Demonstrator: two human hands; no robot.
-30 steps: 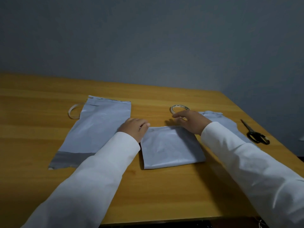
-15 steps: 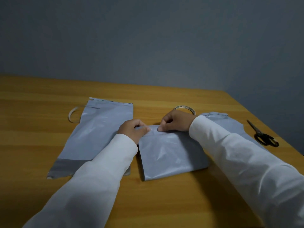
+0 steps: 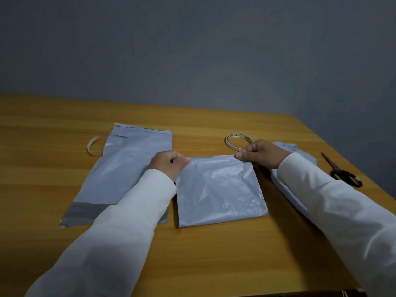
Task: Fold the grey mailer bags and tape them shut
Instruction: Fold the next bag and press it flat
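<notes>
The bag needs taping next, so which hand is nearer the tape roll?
Right. The right hand pinches the folded bag's far right corner, just in front of the tape roll. The left hand pinches the far left corner, well away from the roll.

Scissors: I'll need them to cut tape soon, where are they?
In the head view, the scissors lie at the table's far right edge, right of the right sleeve.

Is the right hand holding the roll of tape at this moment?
No. The right hand pinches the far edge of the folded grey mailer bag, while the tape roll lies on the table behind it.
</notes>
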